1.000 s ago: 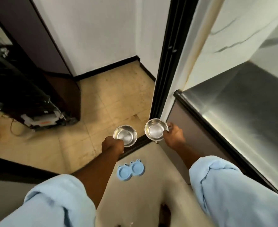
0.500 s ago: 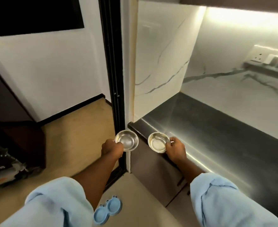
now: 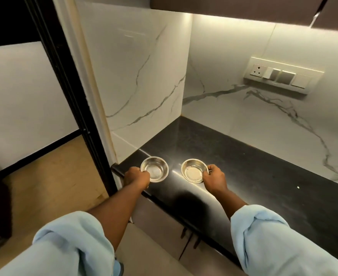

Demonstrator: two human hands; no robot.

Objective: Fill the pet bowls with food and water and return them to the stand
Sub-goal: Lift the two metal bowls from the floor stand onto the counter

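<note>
Over the near-left corner of the black countertop (image 3: 263, 176), two round steel bowls sit side by side, apart, both upright with their mouths facing up and both empty. Two hands hold them, one each: the left hand (image 3: 136, 177) pinches the left bowl (image 3: 154, 169) at its near-left rim, and the right hand (image 3: 214, 177) grips the right bowl (image 3: 194, 170) at its right rim. Being round, neither has a long axis.

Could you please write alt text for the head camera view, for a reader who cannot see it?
Each hand, left hand and right hand, grips an empty steel bowl by its rim, left bowl and right bowl, at a black countertop below marble walls.
</note>
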